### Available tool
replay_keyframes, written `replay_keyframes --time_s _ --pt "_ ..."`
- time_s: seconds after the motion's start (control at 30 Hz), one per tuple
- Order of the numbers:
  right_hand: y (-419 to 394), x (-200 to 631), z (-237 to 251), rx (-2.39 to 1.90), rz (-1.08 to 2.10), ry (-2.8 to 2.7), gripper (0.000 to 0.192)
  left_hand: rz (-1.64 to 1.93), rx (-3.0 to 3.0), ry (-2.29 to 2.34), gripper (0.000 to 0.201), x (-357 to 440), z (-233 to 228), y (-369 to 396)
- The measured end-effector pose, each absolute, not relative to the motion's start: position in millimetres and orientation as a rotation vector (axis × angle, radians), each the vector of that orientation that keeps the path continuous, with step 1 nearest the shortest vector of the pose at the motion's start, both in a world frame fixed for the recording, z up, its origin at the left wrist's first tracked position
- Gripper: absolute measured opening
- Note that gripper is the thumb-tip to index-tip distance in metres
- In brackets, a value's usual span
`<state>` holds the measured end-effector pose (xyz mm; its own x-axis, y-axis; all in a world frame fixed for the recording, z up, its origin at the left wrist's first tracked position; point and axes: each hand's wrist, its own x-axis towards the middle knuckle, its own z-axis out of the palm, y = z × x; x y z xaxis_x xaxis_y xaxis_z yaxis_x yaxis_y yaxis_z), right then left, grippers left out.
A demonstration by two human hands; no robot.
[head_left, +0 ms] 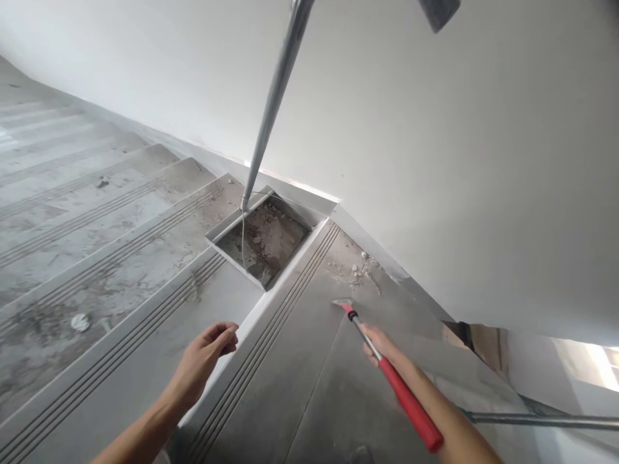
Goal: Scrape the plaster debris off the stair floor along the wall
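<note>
The right hand has its fingers wrapped around the bare metal shaft of a scraper. It's a slim tool: the fat red handle runs back from those fingers along the forearm, while ahead of them come a black collar, a short red neck and a flat, flared metal blade down at the grey tile. Well to the left of that grip, the left hand hangs with its fingers curled in narrow, thumb against the index finger; from here I can't tell whether they pinch anything.

Just past the blade, ahead of the right fingers, lie pale crumbs of rubble. Ahead of the left fingers, by the grooved step edge, sits a metal pan with brown dirt in it and a long grey pole rising from it. Dusty steps spread left of the left fingers; the white wall stands beyond both hands.
</note>
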<state>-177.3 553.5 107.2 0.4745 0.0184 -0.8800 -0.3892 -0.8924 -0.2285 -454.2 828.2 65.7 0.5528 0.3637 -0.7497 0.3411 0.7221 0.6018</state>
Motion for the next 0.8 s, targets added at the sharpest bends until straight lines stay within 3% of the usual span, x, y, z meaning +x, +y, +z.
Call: replay_keyframes --time_s 0.27,0.47,0.6,0.8 --pt "545 -180 93 -2.304 1.427 0.286 0.052 -0.035 0.810 0.977 0.034 -451 62 823" --pt "549 -169 95 -2.320 1.364 0.291 0.055 -0.041 0.767 0.900 0.031 -446 61 817" --pt "534 -215 98 -2.262 1.462 0.380 0.052 -0.025 0.768 0.969 0.033 -443 63 819" --pt "539 -245 99 -2.212 1.333 0.465 0.049 -0.093 0.778 0.906 0.033 -436 64 815"
